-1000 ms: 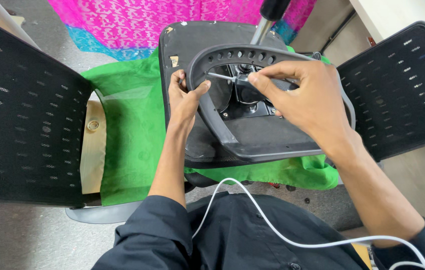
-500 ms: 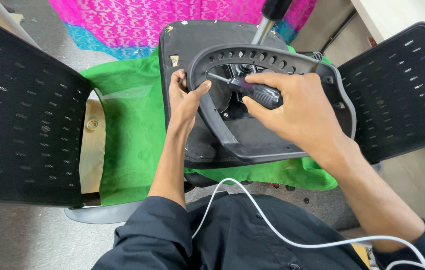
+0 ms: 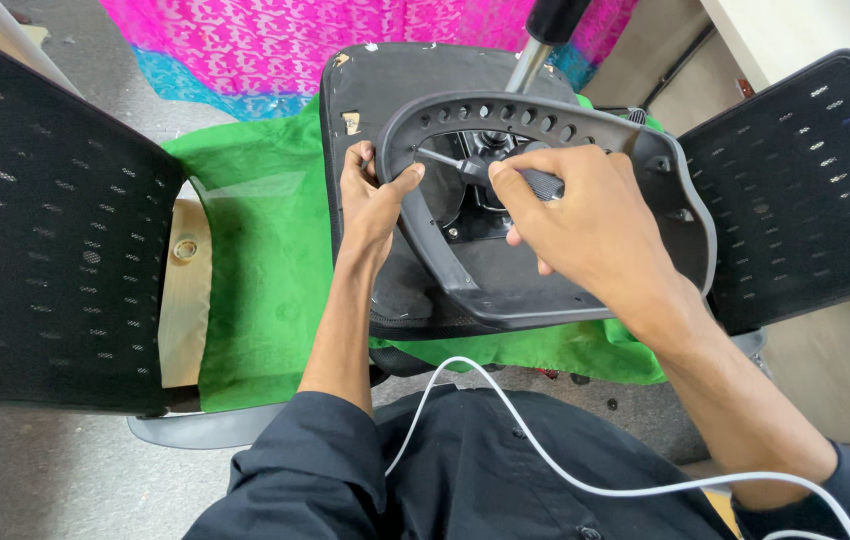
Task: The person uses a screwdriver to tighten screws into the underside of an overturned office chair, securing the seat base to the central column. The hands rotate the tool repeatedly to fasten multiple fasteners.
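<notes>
Compared with a second ago, the right hand (image 3: 595,225) has rotated and drawn back slightly, so the screwdriver (image 3: 490,172) now lies flatter, its thin shaft aimed left at a hole in the frame; the left hand has not shifted.

Two black mesh chair backs (image 3: 45,230) flank the work. Between them a green cloth (image 3: 265,270) covers the floor, with pink fabric (image 3: 275,40) behind it. On the cloth lies the upturned chair seat (image 3: 365,100), and on that rests the grey plastic frame (image 3: 545,120) with its row of holes.

The left hand (image 3: 373,200) clamps the frame's left edge, thumb over the rim, fingers behind. The right hand's grip is closed around the screwdriver's black ribbed handle.

Risk, as a judgement: the shaft meets the hole at a shallow angle, so the tip could slip out and strike the left thumb just beside it. The white cable (image 3: 545,465) across the lap could snag the right forearm.
</notes>
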